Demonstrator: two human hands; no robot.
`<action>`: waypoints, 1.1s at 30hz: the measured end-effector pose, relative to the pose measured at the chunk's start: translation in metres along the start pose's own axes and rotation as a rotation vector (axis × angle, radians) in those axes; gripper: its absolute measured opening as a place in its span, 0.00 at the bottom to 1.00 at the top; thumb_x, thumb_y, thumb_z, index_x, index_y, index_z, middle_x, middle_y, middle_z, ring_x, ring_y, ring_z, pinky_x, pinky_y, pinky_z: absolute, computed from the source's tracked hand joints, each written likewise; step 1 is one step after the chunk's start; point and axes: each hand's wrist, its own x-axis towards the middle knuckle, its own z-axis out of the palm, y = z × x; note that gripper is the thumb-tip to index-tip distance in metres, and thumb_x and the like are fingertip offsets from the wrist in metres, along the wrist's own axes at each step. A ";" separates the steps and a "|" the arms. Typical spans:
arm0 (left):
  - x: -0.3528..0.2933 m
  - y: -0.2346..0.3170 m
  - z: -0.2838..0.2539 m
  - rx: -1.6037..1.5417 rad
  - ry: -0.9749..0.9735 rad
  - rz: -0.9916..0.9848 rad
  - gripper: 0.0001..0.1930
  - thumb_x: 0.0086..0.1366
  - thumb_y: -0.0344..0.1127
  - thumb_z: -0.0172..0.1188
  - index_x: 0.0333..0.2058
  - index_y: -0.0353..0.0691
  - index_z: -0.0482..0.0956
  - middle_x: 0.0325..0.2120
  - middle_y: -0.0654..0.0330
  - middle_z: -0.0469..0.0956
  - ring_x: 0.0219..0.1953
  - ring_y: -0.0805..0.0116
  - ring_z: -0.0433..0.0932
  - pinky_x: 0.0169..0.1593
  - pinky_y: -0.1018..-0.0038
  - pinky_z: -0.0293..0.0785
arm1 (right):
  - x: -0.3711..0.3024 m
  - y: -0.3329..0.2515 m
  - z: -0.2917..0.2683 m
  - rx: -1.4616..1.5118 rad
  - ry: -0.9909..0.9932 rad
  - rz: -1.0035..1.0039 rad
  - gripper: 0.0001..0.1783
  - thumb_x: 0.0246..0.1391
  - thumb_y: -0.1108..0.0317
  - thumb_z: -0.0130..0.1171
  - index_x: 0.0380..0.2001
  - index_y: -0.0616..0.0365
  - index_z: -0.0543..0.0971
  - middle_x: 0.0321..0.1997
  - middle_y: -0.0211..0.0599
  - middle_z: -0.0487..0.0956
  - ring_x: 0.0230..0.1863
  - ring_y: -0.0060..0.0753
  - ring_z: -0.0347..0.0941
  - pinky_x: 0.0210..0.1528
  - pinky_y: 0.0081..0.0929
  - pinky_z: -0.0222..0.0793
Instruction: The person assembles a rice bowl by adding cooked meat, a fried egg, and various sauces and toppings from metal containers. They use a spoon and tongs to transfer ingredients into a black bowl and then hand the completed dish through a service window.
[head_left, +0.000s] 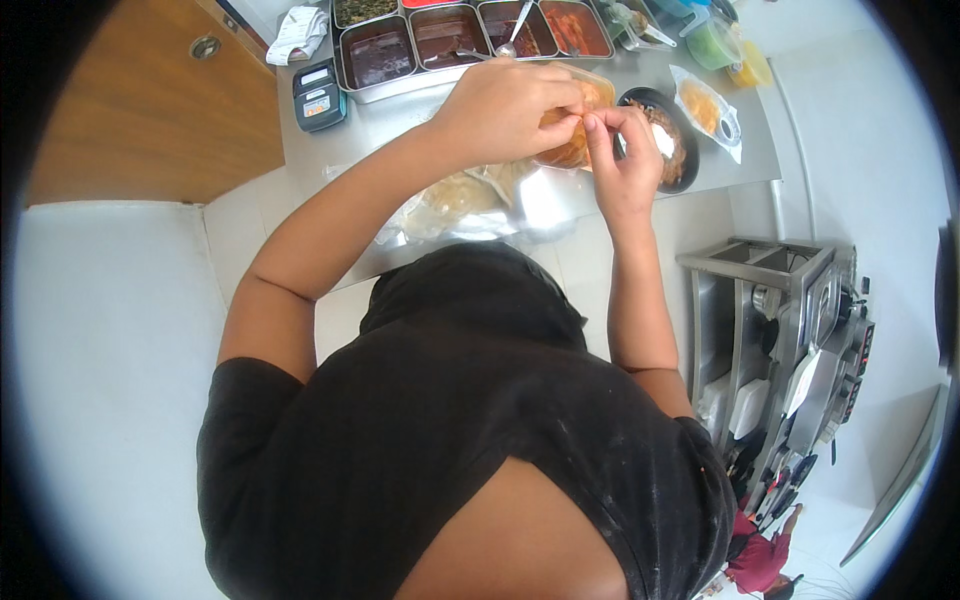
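Note:
My left hand [515,108] and my right hand [625,160] meet fingertip to fingertip over a clear plastic container [612,92] of orange food. Both are pinched closed; whatever lies between the fingertips is too small or hidden to make out. Just right of the container sits a black bowl [692,172] with brown shredded food and something white in it, partly behind my right hand. Below my left wrist, a clear plastic bag [455,200] with pale contents lies near the table's front edge.
Steel tubs [378,50] of dark and red sauces line the back, with a spoon [514,32] in one. A small black-and-teal device [320,97] and white paper [298,36] stand left. An opened pouch [705,105] lies right. A steel rack [745,265] and another person [760,555] are behind, right.

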 end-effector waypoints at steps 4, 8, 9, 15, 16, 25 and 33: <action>-0.008 0.000 -0.001 -0.057 -0.001 -0.086 0.06 0.55 0.39 0.59 0.27 0.45 0.79 0.25 0.64 0.78 0.27 0.61 0.76 0.30 0.70 0.71 | -0.005 -0.002 -0.003 0.003 0.015 -0.005 0.05 0.49 0.74 0.62 0.28 0.62 0.75 0.29 0.40 0.76 0.31 0.39 0.72 0.37 0.28 0.68; -0.024 -0.008 -0.007 -0.047 -0.012 -0.123 0.07 0.56 0.40 0.60 0.26 0.45 0.79 0.26 0.64 0.78 0.26 0.62 0.76 0.29 0.72 0.71 | -0.013 -0.005 -0.008 0.011 0.067 0.052 0.05 0.51 0.73 0.61 0.28 0.63 0.76 0.29 0.39 0.76 0.32 0.34 0.72 0.37 0.26 0.68; -0.029 -0.010 -0.009 0.000 -0.017 -0.127 0.07 0.57 0.41 0.60 0.27 0.45 0.79 0.26 0.65 0.78 0.25 0.63 0.76 0.28 0.73 0.70 | -0.015 -0.006 -0.008 0.019 0.070 0.079 0.05 0.51 0.73 0.61 0.28 0.63 0.76 0.29 0.38 0.76 0.32 0.33 0.72 0.37 0.25 0.68; -0.061 -0.019 -0.024 0.006 -0.097 -0.218 0.07 0.58 0.41 0.60 0.29 0.46 0.81 0.27 0.65 0.79 0.26 0.65 0.77 0.29 0.73 0.71 | -0.036 -0.017 0.003 0.165 0.019 0.259 0.06 0.53 0.72 0.60 0.31 0.63 0.76 0.34 0.36 0.76 0.35 0.29 0.72 0.43 0.24 0.69; -0.065 -0.020 -0.026 -0.005 -0.071 -0.190 0.07 0.58 0.41 0.60 0.30 0.46 0.81 0.28 0.65 0.80 0.27 0.65 0.77 0.30 0.73 0.71 | -0.039 -0.019 0.009 0.239 0.012 0.283 0.06 0.53 0.72 0.60 0.33 0.63 0.76 0.36 0.35 0.76 0.37 0.28 0.72 0.45 0.25 0.68; -0.101 -0.025 -0.032 -0.180 -0.184 -0.363 0.13 0.58 0.43 0.61 0.40 0.46 0.80 0.35 0.62 0.80 0.38 0.62 0.78 0.43 0.72 0.73 | -0.065 -0.026 0.062 0.602 -0.174 0.635 0.10 0.58 0.70 0.56 0.42 0.63 0.79 0.40 0.29 0.79 0.42 0.17 0.71 0.48 0.17 0.65; -0.201 -0.035 0.011 -0.036 -0.332 -0.346 0.27 0.53 0.45 0.63 0.52 0.46 0.72 0.50 0.58 0.71 0.55 0.57 0.67 0.58 0.59 0.58 | -0.113 -0.019 0.008 0.294 0.135 0.881 0.13 0.60 0.64 0.55 0.40 0.63 0.79 0.38 0.31 0.80 0.41 0.20 0.72 0.48 0.20 0.65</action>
